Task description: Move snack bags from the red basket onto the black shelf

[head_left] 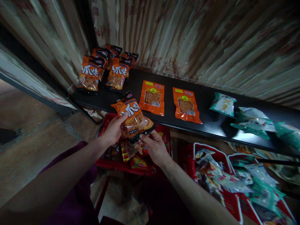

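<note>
My left hand [115, 128] and right hand [156, 148] are both partly closed, gripping an orange snack bag [134, 117] by its left side and near end. It hangs above the red basket [110, 162], near the shelf's [206, 125] left end

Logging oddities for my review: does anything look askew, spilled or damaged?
The green-and-white bags toward the right of the shelf lie at uneven angles, some overlapping, unlike the upright orange-and-black bags at its left. No spill shows.
</note>
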A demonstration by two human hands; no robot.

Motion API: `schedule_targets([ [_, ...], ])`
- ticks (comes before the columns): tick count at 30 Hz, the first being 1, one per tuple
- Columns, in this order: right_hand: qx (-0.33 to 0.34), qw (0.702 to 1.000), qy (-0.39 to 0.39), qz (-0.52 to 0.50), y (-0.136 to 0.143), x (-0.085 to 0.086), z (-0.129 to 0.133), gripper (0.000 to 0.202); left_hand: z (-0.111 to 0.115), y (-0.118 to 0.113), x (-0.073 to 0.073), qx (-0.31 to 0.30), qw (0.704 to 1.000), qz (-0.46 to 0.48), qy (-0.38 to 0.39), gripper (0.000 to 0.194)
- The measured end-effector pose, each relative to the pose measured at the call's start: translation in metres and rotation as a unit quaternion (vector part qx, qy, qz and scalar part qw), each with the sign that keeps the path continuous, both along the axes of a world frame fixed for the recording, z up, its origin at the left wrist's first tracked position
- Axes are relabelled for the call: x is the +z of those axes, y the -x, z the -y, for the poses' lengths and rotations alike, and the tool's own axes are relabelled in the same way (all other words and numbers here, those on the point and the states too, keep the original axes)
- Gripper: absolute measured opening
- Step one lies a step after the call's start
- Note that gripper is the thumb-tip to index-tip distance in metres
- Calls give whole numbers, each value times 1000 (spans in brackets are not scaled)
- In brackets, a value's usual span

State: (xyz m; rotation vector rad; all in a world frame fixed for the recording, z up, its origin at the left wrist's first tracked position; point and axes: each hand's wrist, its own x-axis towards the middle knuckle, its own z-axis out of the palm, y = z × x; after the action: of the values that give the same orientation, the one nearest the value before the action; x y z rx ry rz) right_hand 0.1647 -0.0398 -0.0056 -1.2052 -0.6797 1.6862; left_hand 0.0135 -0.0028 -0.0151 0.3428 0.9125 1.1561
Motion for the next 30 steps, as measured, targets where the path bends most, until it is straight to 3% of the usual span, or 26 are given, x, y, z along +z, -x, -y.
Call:
schedule_targets([
  [10,23,971,-166,173,-10,-2,-5,14,-5,3,-5,1,999,-34,-17,32],
  [16,48,914,-239,323,-15,-6,-2,10,-3,4,-5,53,994,-97,-24,32],
  [24,72,854,-321,403,-14,-1,-1,4,-1,6,4,34,995,-72,-57,26],
  [30,64,756,-465,456,-12,2,-2,15,0,13,5,-2,998,-14,-63,17],
])
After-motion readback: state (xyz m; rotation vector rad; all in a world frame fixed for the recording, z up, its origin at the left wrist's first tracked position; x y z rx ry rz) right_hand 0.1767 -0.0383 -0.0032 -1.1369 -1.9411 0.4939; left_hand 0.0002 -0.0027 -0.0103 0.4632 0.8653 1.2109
